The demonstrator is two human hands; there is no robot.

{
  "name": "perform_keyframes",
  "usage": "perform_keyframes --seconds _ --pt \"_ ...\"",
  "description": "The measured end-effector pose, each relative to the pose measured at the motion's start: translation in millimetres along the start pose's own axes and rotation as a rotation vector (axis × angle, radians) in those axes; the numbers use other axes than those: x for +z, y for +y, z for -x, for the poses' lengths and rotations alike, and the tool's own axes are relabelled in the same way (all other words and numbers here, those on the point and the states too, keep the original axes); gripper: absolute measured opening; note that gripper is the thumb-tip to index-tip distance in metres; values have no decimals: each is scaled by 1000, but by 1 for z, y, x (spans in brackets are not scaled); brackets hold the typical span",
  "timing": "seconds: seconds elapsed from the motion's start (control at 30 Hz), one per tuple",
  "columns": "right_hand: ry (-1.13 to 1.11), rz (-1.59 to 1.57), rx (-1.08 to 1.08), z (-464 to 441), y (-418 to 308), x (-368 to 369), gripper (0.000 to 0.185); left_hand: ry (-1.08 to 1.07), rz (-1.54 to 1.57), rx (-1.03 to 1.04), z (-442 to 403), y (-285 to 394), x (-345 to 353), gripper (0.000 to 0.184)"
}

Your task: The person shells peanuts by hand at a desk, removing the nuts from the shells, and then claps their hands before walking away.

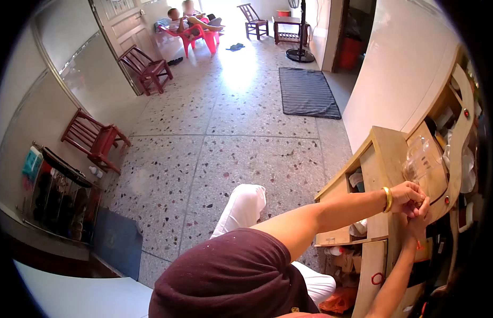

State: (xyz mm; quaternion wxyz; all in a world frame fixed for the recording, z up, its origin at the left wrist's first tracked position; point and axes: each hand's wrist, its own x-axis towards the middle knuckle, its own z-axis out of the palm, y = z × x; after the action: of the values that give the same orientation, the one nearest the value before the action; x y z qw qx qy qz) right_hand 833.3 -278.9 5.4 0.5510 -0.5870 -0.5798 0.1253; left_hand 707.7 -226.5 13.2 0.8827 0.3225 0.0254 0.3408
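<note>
My left hand (404, 196), with a gold bracelet (387, 199) on its wrist, reaches to the right over the wooden cabinet. Its fingers are closed in a pinch against my right hand (417, 220), whose fingers are bent closed too. A red band (419, 245) circles my right wrist. The two hands touch, and whatever is between their fingers is too small or hidden to name. Just beyond them a clear plastic container (420, 161) rests on the wooden cabinet top (389, 146).
The cabinet's open shelves hold several items, with an orange bag (339, 301) low down. Wooden chairs (98, 139) line the left wall beside a shoe rack (58, 201). A dark mat (310, 93) and a standing fan (300, 55) lie ahead. Two people sit on red plastic chairs (196, 38).
</note>
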Motion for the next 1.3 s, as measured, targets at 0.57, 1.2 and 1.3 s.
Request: perform_keyframes --seconds 0.57,1.2,1.3 --pt "-69 -383 341 -5 -16 -6 34 36 -40 -16 -4 -4 1 8" --pt "-271 -276 368 -24 8 -32 37 266 -396 253 -2 -16 17 13" --pt "-230 -105 261 -21 -2 -30 42 260 -361 229 -8 -19 13 15"
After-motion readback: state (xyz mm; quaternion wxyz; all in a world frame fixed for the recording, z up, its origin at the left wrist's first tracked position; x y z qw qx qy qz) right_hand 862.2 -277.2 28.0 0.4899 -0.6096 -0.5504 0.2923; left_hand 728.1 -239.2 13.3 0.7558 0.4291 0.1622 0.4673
